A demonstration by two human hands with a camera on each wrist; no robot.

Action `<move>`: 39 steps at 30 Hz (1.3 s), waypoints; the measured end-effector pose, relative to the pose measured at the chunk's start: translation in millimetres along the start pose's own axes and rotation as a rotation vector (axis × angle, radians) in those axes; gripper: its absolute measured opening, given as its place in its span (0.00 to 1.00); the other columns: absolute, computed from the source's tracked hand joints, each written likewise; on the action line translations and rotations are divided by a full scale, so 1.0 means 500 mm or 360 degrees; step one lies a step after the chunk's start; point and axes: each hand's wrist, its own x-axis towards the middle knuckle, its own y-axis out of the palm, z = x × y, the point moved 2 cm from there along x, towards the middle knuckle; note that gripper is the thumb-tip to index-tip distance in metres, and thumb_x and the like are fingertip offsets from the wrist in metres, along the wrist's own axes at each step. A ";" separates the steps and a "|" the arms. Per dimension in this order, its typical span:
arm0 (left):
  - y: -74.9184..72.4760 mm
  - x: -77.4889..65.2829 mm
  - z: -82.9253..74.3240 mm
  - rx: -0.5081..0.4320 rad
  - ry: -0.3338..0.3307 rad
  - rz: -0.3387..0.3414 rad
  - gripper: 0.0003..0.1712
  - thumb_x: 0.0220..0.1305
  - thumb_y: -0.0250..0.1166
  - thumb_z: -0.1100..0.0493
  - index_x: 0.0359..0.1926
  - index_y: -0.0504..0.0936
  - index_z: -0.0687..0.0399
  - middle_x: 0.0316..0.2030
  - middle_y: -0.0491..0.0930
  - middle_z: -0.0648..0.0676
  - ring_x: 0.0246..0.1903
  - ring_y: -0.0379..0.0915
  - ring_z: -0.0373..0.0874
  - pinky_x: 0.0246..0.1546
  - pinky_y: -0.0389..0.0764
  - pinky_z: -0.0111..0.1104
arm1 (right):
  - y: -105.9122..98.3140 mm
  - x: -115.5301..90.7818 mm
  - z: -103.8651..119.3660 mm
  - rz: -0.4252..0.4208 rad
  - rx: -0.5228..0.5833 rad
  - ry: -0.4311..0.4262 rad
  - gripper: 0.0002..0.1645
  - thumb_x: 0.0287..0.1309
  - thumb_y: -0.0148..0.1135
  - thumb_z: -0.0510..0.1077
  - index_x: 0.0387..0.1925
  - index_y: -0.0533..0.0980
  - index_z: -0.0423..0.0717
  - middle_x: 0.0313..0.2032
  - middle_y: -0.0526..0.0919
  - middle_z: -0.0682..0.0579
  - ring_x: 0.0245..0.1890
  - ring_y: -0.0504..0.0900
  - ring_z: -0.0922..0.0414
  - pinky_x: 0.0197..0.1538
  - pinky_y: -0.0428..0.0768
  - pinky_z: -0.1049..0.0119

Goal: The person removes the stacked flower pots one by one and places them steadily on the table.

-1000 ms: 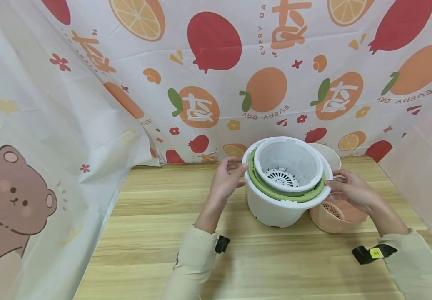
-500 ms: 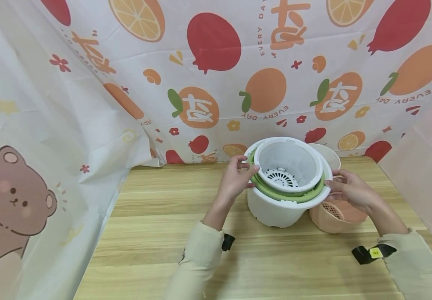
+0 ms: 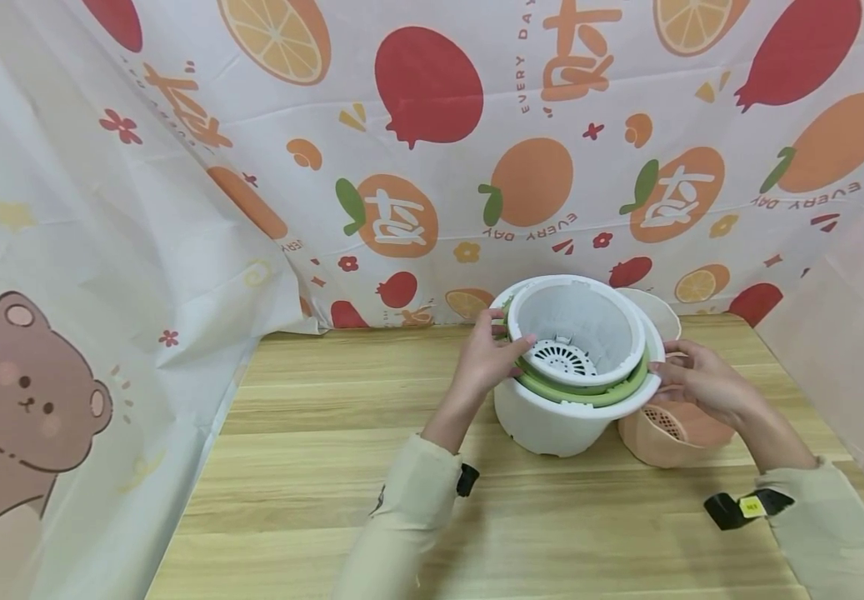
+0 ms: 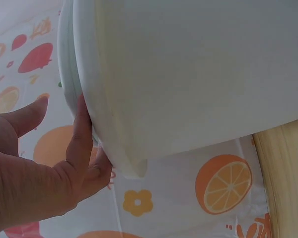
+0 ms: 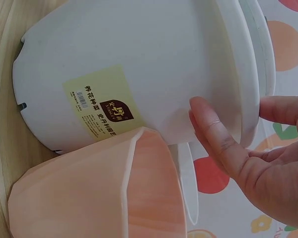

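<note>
A large white flowerpot (image 3: 544,427) stands upright on the table. Nested in it are a green pot (image 3: 577,398), seen as a rim, and a smaller white pot (image 3: 581,310) with a slotted bottom. At the stack's left side is my left hand (image 3: 482,360), its thumb over the small pot's rim in the head view. In the left wrist view its fingers touch the large pot's rim, thumb raised apart. My right hand (image 3: 707,385) pinches the large pot's right rim, thumb on top and fingers against the wall below. A yellow label (image 5: 104,101) shows on that wall.
Close against the stack's right side stands a peach-coloured pot (image 3: 652,437) with a perforated grid inside. Behind it, another white pot (image 3: 660,310) is partly hidden. A fruit-print sheet (image 3: 432,83) hangs along the back of the wooden table (image 3: 312,467).
My left hand has moved right from the large pot's left rim, bringing its thumb over the small white pot's rim. The right hand and the pots have stayed put.
</note>
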 end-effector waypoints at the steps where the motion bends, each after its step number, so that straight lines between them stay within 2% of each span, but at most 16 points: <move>1: 0.002 0.001 0.000 0.0005 0.0006 0.0001 0.31 0.56 0.66 0.58 0.59 0.63 0.54 0.52 0.69 0.60 0.43 0.74 0.47 0.27 0.83 0.30 | 0.000 0.000 0.000 0.0002 0.0000 0.0002 0.31 0.65 0.47 0.36 0.58 0.45 0.20 0.37 0.75 0.45 0.34 0.81 0.56 0.42 0.82 0.59; 9: 0.009 0.007 -0.003 0.0090 -0.0019 -0.0041 0.33 0.57 0.65 0.59 0.60 0.61 0.61 0.54 0.69 0.61 0.40 0.74 0.46 0.25 0.82 0.27 | 0.001 0.000 0.002 0.0013 0.0015 0.0003 0.31 0.65 0.47 0.36 0.58 0.44 0.21 0.37 0.75 0.44 0.34 0.81 0.55 0.42 0.82 0.58; 12: 0.010 0.009 -0.002 0.0134 -0.0032 -0.0054 0.33 0.57 0.65 0.58 0.59 0.62 0.64 0.52 0.70 0.61 0.36 0.76 0.46 0.24 0.82 0.26 | 0.001 0.000 0.002 0.0022 0.0016 -0.0005 0.31 0.65 0.47 0.36 0.58 0.45 0.21 0.37 0.75 0.44 0.34 0.81 0.55 0.42 0.81 0.56; 16: 0.010 0.011 -0.003 0.0188 -0.0040 -0.0059 0.31 0.57 0.65 0.58 0.57 0.65 0.66 0.42 0.74 0.60 0.26 0.77 0.44 0.23 0.81 0.26 | 0.002 -0.001 0.003 0.0028 0.0011 -0.0006 0.31 0.65 0.47 0.37 0.58 0.45 0.21 0.38 0.75 0.44 0.34 0.82 0.54 0.43 0.81 0.55; 20: 0.012 0.012 -0.006 0.0246 -0.0038 -0.0064 0.31 0.57 0.66 0.58 0.58 0.65 0.67 0.33 0.73 0.57 0.19 0.76 0.41 0.21 0.81 0.26 | 0.002 0.001 0.001 0.0023 0.0008 0.0009 0.31 0.65 0.48 0.37 0.58 0.46 0.22 0.38 0.75 0.43 0.34 0.82 0.53 0.43 0.81 0.54; 24: 0.014 0.013 -0.008 0.0311 -0.0010 -0.0073 0.31 0.56 0.66 0.58 0.56 0.67 0.69 0.32 0.71 0.57 0.18 0.75 0.41 0.20 0.80 0.25 | 0.002 0.002 0.000 0.0028 0.0010 0.0011 0.31 0.65 0.48 0.38 0.58 0.46 0.22 0.39 0.75 0.42 0.35 0.82 0.52 0.44 0.80 0.53; 28: 0.016 0.014 -0.009 0.0391 0.0012 -0.0078 0.25 0.57 0.66 0.59 0.51 0.71 0.71 0.32 0.71 0.59 0.17 0.74 0.40 0.18 0.79 0.24 | 0.003 0.002 0.001 0.0028 0.0018 0.0010 0.31 0.65 0.48 0.38 0.57 0.46 0.22 0.38 0.75 0.42 0.35 0.82 0.52 0.43 0.81 0.55; 33: 0.019 0.015 -0.009 0.0422 0.0020 -0.0082 0.19 0.57 0.64 0.61 0.45 0.75 0.72 0.36 0.70 0.60 0.17 0.74 0.40 0.18 0.78 0.23 | 0.003 0.002 0.001 0.0031 0.0029 0.0005 0.31 0.65 0.49 0.38 0.57 0.47 0.22 0.38 0.76 0.43 0.34 0.82 0.52 0.42 0.82 0.56; 39: 0.019 0.017 -0.008 0.0469 0.0039 -0.0093 0.14 0.56 0.63 0.63 0.41 0.76 0.71 0.34 0.71 0.59 0.18 0.75 0.39 0.19 0.78 0.23 | 0.003 0.001 0.002 0.0037 0.0037 -0.0006 0.30 0.65 0.48 0.37 0.57 0.47 0.22 0.37 0.76 0.44 0.34 0.82 0.52 0.41 0.82 0.56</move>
